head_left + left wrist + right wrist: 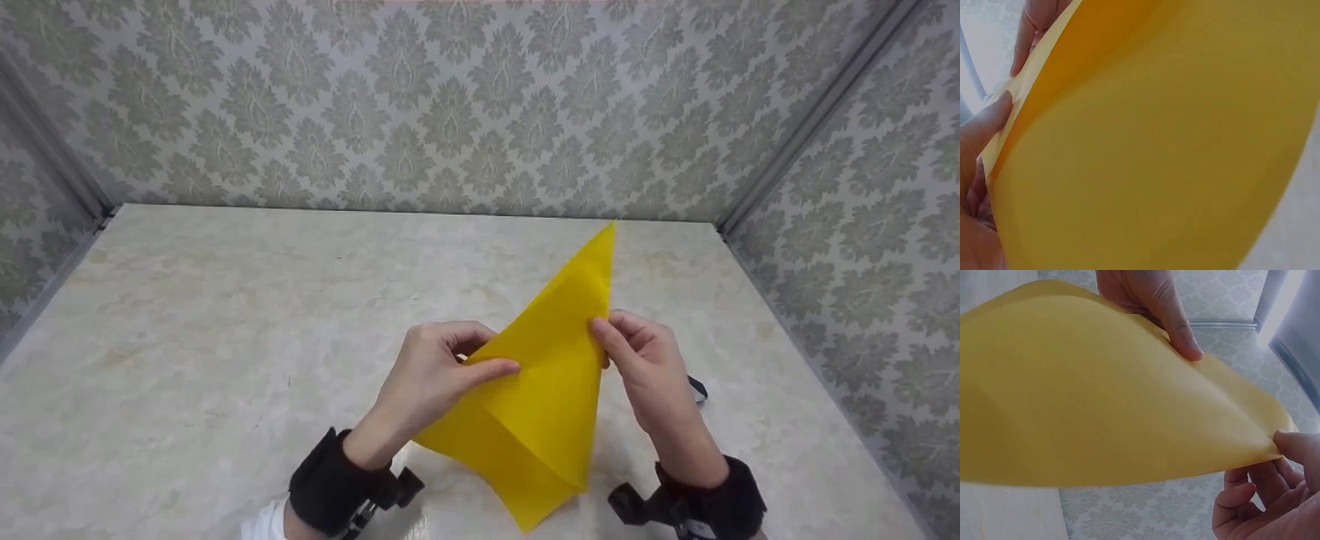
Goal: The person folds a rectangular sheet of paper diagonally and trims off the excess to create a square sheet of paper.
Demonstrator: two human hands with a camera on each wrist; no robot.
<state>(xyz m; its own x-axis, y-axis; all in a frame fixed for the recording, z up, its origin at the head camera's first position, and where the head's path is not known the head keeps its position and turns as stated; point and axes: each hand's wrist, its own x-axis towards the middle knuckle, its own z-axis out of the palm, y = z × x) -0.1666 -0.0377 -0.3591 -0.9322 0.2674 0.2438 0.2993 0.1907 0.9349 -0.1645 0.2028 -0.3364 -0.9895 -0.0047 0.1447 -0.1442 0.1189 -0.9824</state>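
Note:
A sheet of yellow paper (555,367) is held up above the table, bent, with one pointed corner upward and a crease line across its lower part. My left hand (442,367) pinches its left edge, thumb on the near face and fingers behind. On the opposite edge, higher up, my right hand (649,360) pinches the sheet between thumb and fingers. In the left wrist view the paper (1157,140) fills most of the picture and curves away from a folded-over strip along its edge. The right wrist view shows both thumbs pressing on the paper (1084,394).
The sheet is over a pale marbled table (187,337). Behind my right wrist, a small dark strap-like item (697,389) lies partly hidden. Patterned wall panels (450,97) enclose the back and sides. Black bands with small cameras (337,480) are on both wrists.

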